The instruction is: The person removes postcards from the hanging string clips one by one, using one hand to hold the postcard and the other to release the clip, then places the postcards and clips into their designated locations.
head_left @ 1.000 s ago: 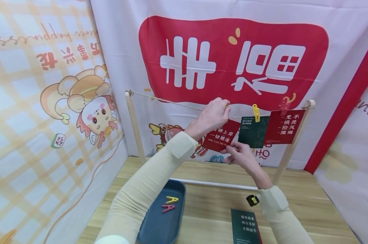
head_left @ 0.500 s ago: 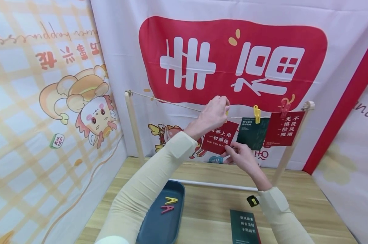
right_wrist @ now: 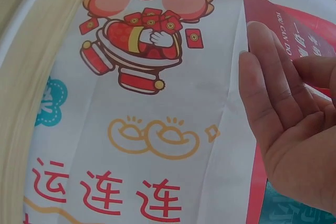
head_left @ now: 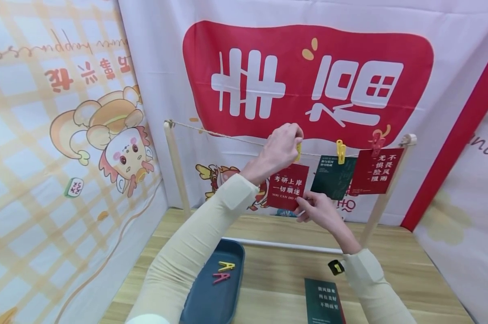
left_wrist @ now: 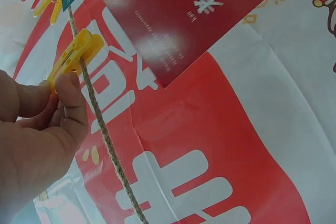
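My left hand (head_left: 279, 146) pinches the handles of a yellow clothespin (left_wrist: 79, 53) at the twine (left_wrist: 107, 135). The twine runs through the peg's mouth end. Just below hangs a red card (head_left: 286, 184) with white writing, apart from the peg in the left wrist view. Thumb and fingers of my right hand (head_left: 318, 210) pinch the card's lower right corner. To the right, another yellow clothespin (head_left: 341, 152) holds a dark green card (head_left: 332, 180) on the line. A red clothespin (head_left: 377, 143) holds a second red card (head_left: 376, 173) near the right post.
The twine is strung between two wooden posts (head_left: 176, 171), with a white bar (head_left: 284, 245) low between them. A blue tray (head_left: 215, 297) carries a yellow and a pink clothespin (head_left: 221, 277). A green card (head_left: 324, 299) and a small black object (head_left: 335, 267) lie on the table.
The pinched red card has come down and a little left, and hangs straighter, with a gap below the twine. More of the left hand's yellow clothespin shows. My right hand has lowered slightly.
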The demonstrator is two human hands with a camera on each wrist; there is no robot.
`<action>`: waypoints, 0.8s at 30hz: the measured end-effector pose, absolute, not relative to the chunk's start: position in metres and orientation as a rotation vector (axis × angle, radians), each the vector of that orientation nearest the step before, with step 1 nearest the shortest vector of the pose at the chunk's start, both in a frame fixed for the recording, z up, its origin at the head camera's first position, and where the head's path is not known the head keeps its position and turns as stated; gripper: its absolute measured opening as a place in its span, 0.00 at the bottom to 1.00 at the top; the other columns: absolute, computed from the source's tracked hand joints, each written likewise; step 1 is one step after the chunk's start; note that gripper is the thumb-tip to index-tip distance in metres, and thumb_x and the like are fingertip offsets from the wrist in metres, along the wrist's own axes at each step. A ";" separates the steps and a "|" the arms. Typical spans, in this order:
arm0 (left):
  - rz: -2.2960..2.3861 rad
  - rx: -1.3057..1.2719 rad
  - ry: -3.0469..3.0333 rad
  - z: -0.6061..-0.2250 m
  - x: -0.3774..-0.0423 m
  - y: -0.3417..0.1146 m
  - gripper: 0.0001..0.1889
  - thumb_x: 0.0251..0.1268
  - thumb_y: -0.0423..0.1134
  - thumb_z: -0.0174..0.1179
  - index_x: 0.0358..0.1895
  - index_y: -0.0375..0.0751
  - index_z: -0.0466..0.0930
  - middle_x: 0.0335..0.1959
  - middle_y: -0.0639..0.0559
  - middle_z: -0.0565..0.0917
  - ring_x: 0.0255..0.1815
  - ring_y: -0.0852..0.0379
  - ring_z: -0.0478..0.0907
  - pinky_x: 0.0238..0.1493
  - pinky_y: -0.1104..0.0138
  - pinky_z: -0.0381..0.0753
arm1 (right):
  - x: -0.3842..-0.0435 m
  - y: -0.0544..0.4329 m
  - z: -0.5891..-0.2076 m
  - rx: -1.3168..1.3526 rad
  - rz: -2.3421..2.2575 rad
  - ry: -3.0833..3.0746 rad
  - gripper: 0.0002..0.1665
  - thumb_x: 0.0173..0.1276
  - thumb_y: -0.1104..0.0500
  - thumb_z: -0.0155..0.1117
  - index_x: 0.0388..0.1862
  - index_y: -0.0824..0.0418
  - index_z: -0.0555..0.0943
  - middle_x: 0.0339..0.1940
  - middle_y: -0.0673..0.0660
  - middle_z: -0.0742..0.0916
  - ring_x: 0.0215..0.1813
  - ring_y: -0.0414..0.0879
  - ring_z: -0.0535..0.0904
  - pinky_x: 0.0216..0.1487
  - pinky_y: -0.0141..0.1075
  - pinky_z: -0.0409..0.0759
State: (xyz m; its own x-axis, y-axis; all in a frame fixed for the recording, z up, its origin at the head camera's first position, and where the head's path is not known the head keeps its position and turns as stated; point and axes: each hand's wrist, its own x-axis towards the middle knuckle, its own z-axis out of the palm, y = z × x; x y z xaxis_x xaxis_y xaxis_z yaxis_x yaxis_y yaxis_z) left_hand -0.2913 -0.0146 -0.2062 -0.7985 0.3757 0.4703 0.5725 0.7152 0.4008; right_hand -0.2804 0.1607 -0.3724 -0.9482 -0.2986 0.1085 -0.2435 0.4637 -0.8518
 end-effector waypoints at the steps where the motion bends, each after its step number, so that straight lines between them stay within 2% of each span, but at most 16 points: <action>1: -0.769 -0.746 -2.542 -0.206 -0.292 -0.015 0.12 0.70 0.42 0.58 0.52 0.41 0.75 0.48 0.50 0.79 0.42 0.61 0.76 0.49 0.74 0.81 | -0.280 0.161 -0.373 -0.496 -1.511 2.636 0.20 0.74 0.47 0.57 0.53 0.62 0.78 0.37 0.62 0.88 0.33 0.51 0.88 0.40 0.41 0.87; 8: -0.758 -0.795 -2.401 -0.205 -0.293 -0.019 0.10 0.70 0.41 0.58 0.48 0.41 0.78 0.47 0.49 0.82 0.41 0.61 0.78 0.49 0.76 0.80 | -0.281 0.162 -0.376 -0.530 -1.447 2.611 0.16 0.75 0.49 0.57 0.48 0.60 0.79 0.33 0.59 0.88 0.31 0.50 0.88 0.38 0.40 0.87; 18: -0.860 -0.839 -2.212 -0.203 -0.292 -0.027 0.09 0.71 0.40 0.57 0.47 0.40 0.80 0.44 0.50 0.82 0.41 0.62 0.78 0.49 0.76 0.81 | -0.280 0.165 -0.382 -0.555 -1.418 2.641 0.15 0.74 0.50 0.58 0.46 0.62 0.80 0.30 0.59 0.88 0.29 0.49 0.87 0.35 0.40 0.86; 24: -0.890 -0.848 -2.237 -0.205 -0.289 -0.030 0.12 0.70 0.42 0.58 0.50 0.40 0.80 0.46 0.49 0.82 0.41 0.61 0.79 0.48 0.77 0.81 | -0.273 0.168 -0.387 -0.534 -1.421 2.632 0.13 0.74 0.51 0.59 0.45 0.60 0.80 0.29 0.57 0.88 0.29 0.49 0.86 0.34 0.39 0.85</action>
State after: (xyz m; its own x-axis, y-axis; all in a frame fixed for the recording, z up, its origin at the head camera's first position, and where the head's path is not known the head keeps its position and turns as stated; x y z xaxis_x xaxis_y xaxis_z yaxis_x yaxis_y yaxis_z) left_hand -0.2886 -0.0300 -0.2051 -0.6296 0.3393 0.6989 0.7267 0.5752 0.3754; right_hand -0.2733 0.1685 -0.3865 -0.9330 -0.3521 0.0749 -0.2558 0.5022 -0.8260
